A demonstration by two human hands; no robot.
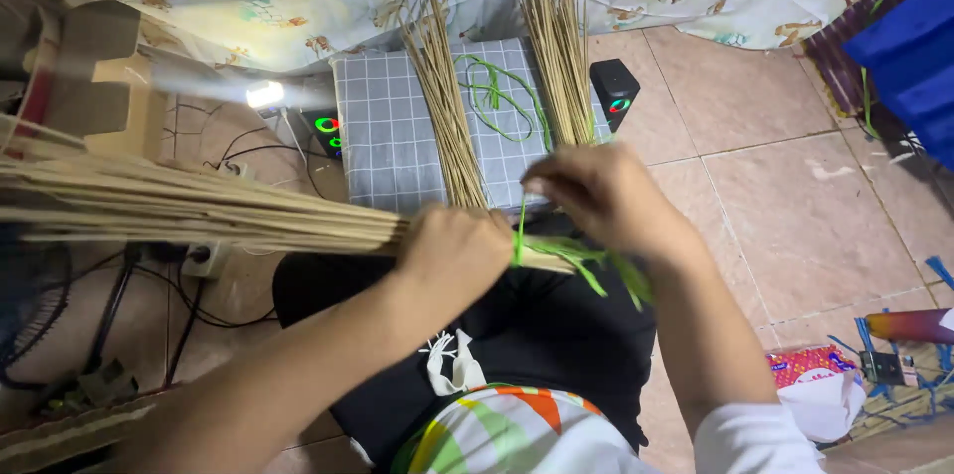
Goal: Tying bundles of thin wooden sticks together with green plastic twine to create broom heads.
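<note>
Here, a stick bundle (199, 206) is shown lying crosswise, its long axis running leftward from the closed left hand (452, 253). At its near end, green twine (586, 260) is pinched by the right hand (596, 194).

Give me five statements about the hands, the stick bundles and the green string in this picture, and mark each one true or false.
1. The left hand grips a long bundle of sticks that runs off to the left. True.
2. The right hand pinches a blue ribbon. False: it pinches a green string wound at the bundle's end.
3. Two more stick bundles lie on a grey checked cushion. True.
4. Loose green string lies between those two bundles. True.
5. The small black speaker stands on the cushion. False: it stands on the tiled floor beside the cushion.
</note>
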